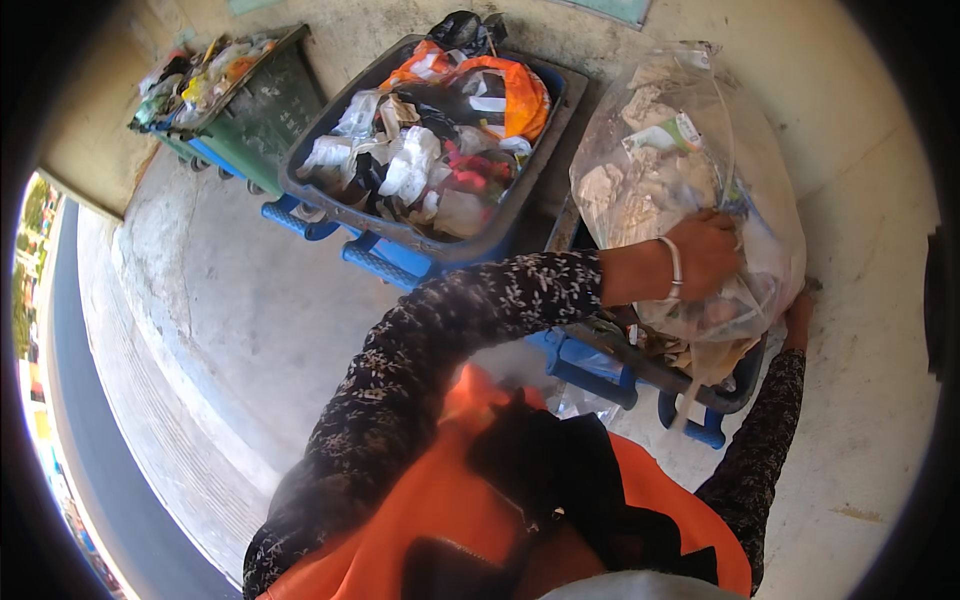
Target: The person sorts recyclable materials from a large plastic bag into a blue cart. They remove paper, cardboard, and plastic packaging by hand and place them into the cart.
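A large clear plastic bag [652, 187] full of crumpled paper and other waste rests on a filled blue wheeled bin [727, 401] at the right. My left hand [705, 255], with a bangle on the wrist, lies on the front of the bag; its fingers are bent against the plastic, and whether they grip it is not plain. My right hand [799, 311] is at the bag's lower right side, beside the wall, with its fingers mostly hidden. Brown paper scraps [667, 349] show in the bin under the bag.
Left of the bag stands a second blue wheeled bin [465, 251], heaped with mixed rubbish and an orange bag [525, 97]. A green wheeled bin [262, 112], also full, is farther left. A stained wall [847, 172] runs behind and to the right. Clear plastic [585, 401] lies below the bin handles.
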Tool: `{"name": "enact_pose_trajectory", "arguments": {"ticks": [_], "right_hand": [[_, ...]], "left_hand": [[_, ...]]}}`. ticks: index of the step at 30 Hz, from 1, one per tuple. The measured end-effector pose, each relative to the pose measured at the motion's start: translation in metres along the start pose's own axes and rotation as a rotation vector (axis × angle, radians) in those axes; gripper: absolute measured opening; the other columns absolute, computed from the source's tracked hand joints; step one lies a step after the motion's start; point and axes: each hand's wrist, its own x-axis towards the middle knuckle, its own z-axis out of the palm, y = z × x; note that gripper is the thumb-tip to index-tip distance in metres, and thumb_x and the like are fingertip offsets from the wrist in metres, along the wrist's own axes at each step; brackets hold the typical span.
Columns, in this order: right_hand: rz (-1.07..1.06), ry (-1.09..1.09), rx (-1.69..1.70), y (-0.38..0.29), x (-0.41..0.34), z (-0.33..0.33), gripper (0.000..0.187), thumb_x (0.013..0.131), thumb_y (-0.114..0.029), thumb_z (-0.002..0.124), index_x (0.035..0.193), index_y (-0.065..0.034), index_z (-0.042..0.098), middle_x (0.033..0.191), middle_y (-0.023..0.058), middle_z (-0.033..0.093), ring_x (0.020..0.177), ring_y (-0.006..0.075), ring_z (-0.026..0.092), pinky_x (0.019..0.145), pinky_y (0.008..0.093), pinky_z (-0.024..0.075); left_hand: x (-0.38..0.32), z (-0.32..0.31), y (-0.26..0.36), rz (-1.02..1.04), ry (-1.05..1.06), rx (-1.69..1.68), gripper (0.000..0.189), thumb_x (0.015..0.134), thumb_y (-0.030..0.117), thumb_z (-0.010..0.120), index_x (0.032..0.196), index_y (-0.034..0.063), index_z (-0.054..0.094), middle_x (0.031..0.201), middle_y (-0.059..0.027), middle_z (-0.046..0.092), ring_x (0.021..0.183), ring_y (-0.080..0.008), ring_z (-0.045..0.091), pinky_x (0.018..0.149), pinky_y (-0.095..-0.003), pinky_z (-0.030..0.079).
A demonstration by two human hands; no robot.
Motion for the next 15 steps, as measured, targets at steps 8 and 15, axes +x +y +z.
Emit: {"name": "enact_pose_trajectory", "arguments": {"ticks": [8,15], "right_hand": [[0.087,-0.012,0.197,-0.033,0.025,-0.122,0.032,0.092,-0.031,0.057,0.092,-0.0005,0.067,0.083,0.0137,0.068,0.073,0.0206,0.064,0.067,0.0367,0.0479],[-0.165,-0.036,1.132,-0.177,0.007,-0.392,0.038,0.089,-0.029,0.065,0.118,-0.0047,0.063,0.114,0.0091,0.064,0.095,0.0179,0.062,0.086,0.0325,0.0476]], "left_hand": [[-0.032,0.002,-0.018,-0.057,0.151,0.085,0.024,0.071,0.016,0.067,0.095,0.0146,0.072,0.111,-0.0077,0.064,0.123,-0.0314,0.05,0.103,-0.0401,0.04],[-0.007,-0.031,-0.018,-0.105,0.416,-0.007,0.003,0.072,0.013,0.066,0.072,0.0119,0.068,0.078,-0.0014,0.062,0.086,-0.0225,0.058,0.077,-0.0391,0.044]]}}
